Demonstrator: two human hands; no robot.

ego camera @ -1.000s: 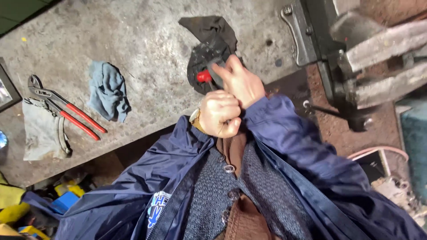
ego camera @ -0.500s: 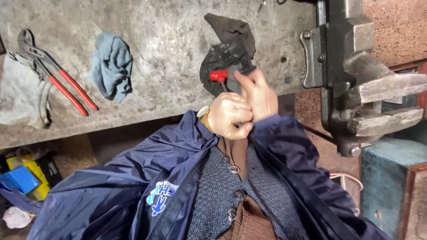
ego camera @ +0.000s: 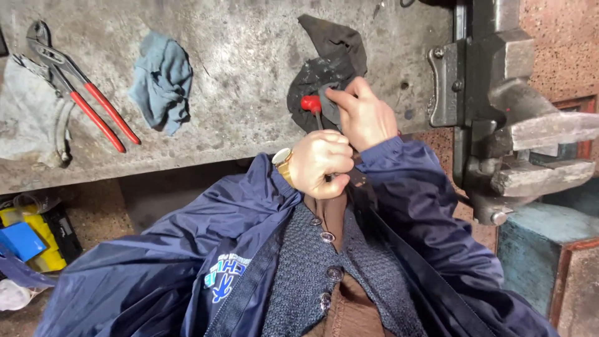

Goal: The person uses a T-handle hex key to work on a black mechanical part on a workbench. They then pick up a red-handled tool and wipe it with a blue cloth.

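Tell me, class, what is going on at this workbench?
A person in a blue jacket stands at a grey workbench. The left hand grips a thin tool with a red tip; the right hand presses a dark rag by it. Red-handled pliers and a blue cloth lie untouched.

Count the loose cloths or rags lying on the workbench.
3: a grey rag at far left under the pliers, a blue cloth beside them, a black rag by the hands.

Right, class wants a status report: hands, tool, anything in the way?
Left hand fisted on tool shaft. Right hand pinching dark rag by red-tipped tool. Bench vise close right.
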